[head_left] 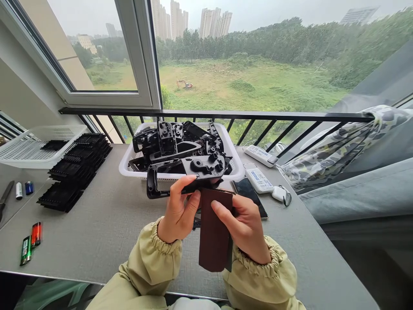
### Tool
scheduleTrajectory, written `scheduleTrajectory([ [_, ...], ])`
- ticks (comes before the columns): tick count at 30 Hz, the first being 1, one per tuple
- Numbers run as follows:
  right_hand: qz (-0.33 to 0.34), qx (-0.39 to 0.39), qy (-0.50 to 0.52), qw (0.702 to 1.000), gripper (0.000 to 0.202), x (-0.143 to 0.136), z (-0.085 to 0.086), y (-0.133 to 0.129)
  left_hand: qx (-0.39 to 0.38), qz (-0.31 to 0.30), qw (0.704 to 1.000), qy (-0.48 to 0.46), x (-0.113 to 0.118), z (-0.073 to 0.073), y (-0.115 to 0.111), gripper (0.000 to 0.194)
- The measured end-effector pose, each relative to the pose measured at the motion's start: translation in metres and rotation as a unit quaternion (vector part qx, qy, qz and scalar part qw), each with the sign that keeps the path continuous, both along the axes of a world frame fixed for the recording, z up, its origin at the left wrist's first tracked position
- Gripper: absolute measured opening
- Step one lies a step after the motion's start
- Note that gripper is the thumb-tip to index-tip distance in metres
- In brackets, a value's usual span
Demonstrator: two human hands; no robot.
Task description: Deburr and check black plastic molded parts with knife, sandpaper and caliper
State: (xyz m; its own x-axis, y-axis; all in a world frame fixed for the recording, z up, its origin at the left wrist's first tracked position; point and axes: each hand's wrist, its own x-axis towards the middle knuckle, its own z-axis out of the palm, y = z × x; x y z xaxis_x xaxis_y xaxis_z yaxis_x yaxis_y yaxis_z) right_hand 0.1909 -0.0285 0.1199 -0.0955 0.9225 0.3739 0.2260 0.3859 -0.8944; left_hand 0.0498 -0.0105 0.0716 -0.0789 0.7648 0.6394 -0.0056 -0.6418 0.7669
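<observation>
My left hand (180, 211) grips a black plastic housing part (203, 165) by its lower edge, thumb and forefinger pinching it. This part has an open loop at its left end and raised posts on its right. A folded sheet of dark reddish-brown sandpaper (214, 232) hangs from my right hand (243, 224), the thumb across its front and the other fingers behind. The sandpaper's top edge meets the underside of the housing part; the exact contact is hidden. Just behind stands a white basket (127, 165) heaped with similar black plastic parts (171, 137).
At left are stacked black plastic plates (72, 172), a white mesh basket (26, 148), a knife (5, 198), batteries (29, 187) and lighters (36, 234). A phone (250, 196) and white devices (259, 178) lie right. Window railing (219, 114) borders the grey table (129, 241).
</observation>
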Motion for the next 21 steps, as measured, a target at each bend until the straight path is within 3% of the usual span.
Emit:
scheduleTrajectory([
  [9,-0.005,-0.019,-0.007,1.000,0.026,0.000,0.001,0.000,0.052,0.015,0.997,0.052,-0.005,-0.007,0.002,0.042],
  [14,-0.005,-0.048,0.006,0.999,0.028,0.003,-0.003,-0.001,0.051,0.010,0.998,0.032,-0.002,-0.003,0.002,0.042],
  [17,-0.012,-0.099,0.098,0.990,0.028,0.007,-0.010,0.000,0.017,-0.007,0.999,-0.051,0.000,0.006,0.002,0.042],
  [21,-0.037,-0.162,0.274,0.947,0.020,0.007,-0.011,-0.004,-0.060,-0.054,0.986,-0.149,-0.002,0.015,0.003,0.039],
])
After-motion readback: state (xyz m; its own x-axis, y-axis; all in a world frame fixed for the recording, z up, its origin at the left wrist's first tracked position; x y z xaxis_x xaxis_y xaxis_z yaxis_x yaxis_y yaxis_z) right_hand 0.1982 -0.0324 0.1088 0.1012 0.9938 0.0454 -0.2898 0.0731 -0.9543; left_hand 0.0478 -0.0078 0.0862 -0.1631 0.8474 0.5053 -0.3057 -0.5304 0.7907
